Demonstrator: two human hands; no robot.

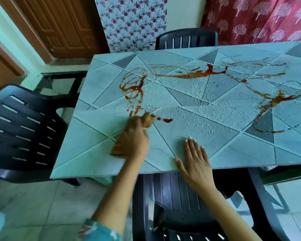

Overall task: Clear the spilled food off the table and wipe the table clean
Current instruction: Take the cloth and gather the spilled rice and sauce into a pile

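A pale table (97, 150) with a grey triangle pattern carries red sauce streaks (203, 73) and scattered white rice grains (196, 87) across its middle and far side. More sauce (134, 87) smears the left part, and another streak (278, 100) lies at the right. My left hand (137, 136) presses a brownish cloth (118, 148) onto the table's near-left part, beside a small sauce blob (167, 120); the hand is blurred. My right hand (195, 160) lies flat with straight fingers on the near edge.
Dark plastic chairs stand at the left (19, 129), the far side (186, 38) and directly below me (181, 197). A wooden door (59, 23) and patterned curtains (261, 18) are behind the table. The floor is pale tile.
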